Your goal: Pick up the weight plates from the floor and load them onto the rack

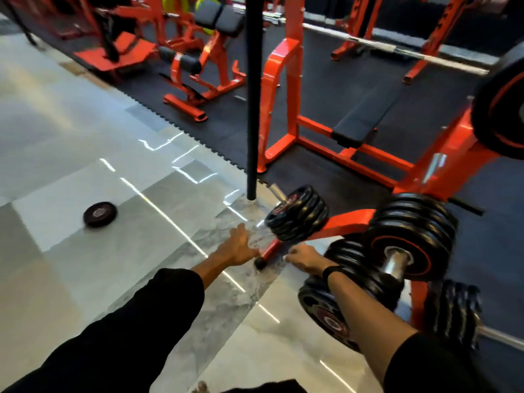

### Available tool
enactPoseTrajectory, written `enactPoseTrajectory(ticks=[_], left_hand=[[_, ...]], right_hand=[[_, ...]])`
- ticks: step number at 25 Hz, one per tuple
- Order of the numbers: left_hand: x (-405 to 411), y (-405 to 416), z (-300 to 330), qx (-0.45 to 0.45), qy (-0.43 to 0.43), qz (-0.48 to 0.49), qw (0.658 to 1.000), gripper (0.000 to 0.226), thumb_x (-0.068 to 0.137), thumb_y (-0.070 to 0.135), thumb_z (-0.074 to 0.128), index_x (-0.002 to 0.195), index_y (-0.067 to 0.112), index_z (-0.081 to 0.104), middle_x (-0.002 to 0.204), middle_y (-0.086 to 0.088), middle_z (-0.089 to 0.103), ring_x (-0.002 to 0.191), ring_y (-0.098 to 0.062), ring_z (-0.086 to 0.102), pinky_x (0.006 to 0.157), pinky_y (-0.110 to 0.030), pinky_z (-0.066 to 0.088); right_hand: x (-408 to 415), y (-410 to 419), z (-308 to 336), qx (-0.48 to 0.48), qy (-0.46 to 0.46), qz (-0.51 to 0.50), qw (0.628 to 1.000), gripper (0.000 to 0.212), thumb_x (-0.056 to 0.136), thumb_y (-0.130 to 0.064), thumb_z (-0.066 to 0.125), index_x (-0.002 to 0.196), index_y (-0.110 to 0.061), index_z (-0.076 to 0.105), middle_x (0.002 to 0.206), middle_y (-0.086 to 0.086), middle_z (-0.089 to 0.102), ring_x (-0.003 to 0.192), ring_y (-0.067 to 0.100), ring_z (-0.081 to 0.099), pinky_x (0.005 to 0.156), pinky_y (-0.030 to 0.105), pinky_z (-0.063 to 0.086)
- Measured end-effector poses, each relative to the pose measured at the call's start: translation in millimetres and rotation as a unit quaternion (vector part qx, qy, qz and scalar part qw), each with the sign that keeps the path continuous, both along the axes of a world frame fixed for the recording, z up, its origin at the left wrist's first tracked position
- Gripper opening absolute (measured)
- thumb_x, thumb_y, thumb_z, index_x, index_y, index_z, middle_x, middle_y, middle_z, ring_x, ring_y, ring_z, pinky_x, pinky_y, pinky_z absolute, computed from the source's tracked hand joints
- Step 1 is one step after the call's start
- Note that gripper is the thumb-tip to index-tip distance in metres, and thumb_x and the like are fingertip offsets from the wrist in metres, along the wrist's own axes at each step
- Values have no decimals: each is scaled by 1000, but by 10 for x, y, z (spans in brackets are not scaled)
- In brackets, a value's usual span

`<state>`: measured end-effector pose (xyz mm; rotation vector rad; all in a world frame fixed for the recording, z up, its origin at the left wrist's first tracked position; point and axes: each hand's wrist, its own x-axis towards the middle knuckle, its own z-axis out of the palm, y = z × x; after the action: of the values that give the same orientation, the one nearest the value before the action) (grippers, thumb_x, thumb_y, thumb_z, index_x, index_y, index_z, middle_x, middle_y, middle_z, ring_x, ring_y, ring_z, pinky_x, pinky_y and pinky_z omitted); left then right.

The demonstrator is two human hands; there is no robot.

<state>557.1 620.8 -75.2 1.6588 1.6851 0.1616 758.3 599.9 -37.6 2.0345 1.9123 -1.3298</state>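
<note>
1. The left hand (239,246) is spread, its fingers (241,231) straight and holding nothing, reaching low over the pale tiled floor (85,265) just left of the rack's foot.
2. The right hand (304,258) hangs beside it with fingers loosely curled and nothing in them; a dark band sits on its wrist.
3. Between the two hands lies the red foot bar of the rack (340,222), ending in a black cap on the tiles.
4. Just beyond the hands, a stack of small black weight plates (297,214) sits on an angled chrome peg of the rack.
5. To the right, more black plates with red rings are loaded on other pegs, one stack near the right forearm.
6. One lone plate (99,214) lies flat on the floor, well apart to the left.
7. Farther back, a black pole (253,95) stands upright at the edge of the dark rubber mat, with a red bench frame and other red machines behind.
</note>
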Motion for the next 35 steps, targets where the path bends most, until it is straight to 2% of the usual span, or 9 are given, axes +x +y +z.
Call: enactPoseTrajectory(ticks=[2, 4, 6, 11, 15, 19, 21, 25, 35], left_hand=[[-493, -53, 95, 10, -27, 67, 997, 103, 81, 48, 73, 152, 6, 12, 156, -20, 24, 141, -34, 33, 113, -43, 35], [-1052, -125, 142, 12, -33, 115, 993, 101, 81, 47, 73, 151, 5, 14, 155, -20, 27, 140, -34, 36, 112, -43, 36], [-1632, -250, 125, 12, -32, 167, 985, 97, 85, 43, 71, 152, 3, 12, 155, -21, 26, 140, -35, 35, 112, -43, 36], [-2866, -658, 39, -5, -34, 284, 958, 92, 89, 44, 66, 152, 6, 11, 156, -19, 25, 139, -34, 36, 109, -41, 36], [-3563, -996, -116, -22, -36, 371, 928, 89, 88, 45, 67, 150, 8, 16, 155, -18, 28, 137, -35, 39, 109, -44, 39], [-4043, -1092, -217, -46, -41, 427, 902, 86, 88, 45, 66, 149, 8, 18, 153, -18, 30, 136, -35, 41, 109, -45, 39], [-4340, -958, -239, -46, -44, 446, 893, 85, 88, 45, 65, 149, 8, 19, 153, -18, 30, 136, -34, 41, 108, -43, 39], [-4914, -512, -166, -39, -40, 467, 883, 82, 90, 45, 63, 149, 6, 21, 153, -19, 31, 136, -34, 41, 107, -41, 39], [-6040, 568, -10, -28, -75, 519, 851, 70, 93, 44, 60, 145, 9, 30, 151, -15, 37, 135, -30, 43, 107, -37, 39]], right_hand=[[-684, 28, 50, 1, 41, 59, 997, 19, 94, -15, 58, 77, -10, 63, 79, 4, 56, 75, 17, 53, 55, 14, 38], [-1296, 98, 62, 1, 55, 122, 991, 27, 96, -23, 57, 99, 1, 68, 91, 10, 61, 84, 22, 56, 72, 25, 46], [-1860, 166, 63, -3, 59, 150, 987, 38, 97, -30, 55, 109, 5, 65, 94, 14, 61, 84, 26, 57, 72, 36, 49], [-3118, 298, 3, -15, 60, 216, 975, 38, 96, -29, 55, 109, 6, 63, 82, 8, 56, 79, 23, 55, 46, 18, 35], [-4065, 228, -130, -31, 66, 314, 947, 27, 97, -29, 55, 102, -4, 64, 92, 9, 57, 87, 24, 57, 55, 21, 37], [-4773, 325, -300, -60, 53, 385, 919, 36, 98, -30, 55, 113, 2, 63, 95, 9, 57, 88, 24, 56, 65, 25, 42], [-5106, 539, -360, -67, 49, 407, 910, 38, 98, -30, 54, 115, 3, 63, 98, 10, 58, 88, 23, 55, 71, 28, 44], [-5691, 1188, -401, -70, 26, 416, 906, 38, 96, -32, 55, 114, 1, 62, 92, 10, 58, 79, 22, 57, 52, 24, 35], [-7087, 2609, -260, -24, 44, 436, 899, 42, 96, -26, 55, 115, 11, 60, 91, 17, 61, 77, 24, 58, 42, 17, 34]])
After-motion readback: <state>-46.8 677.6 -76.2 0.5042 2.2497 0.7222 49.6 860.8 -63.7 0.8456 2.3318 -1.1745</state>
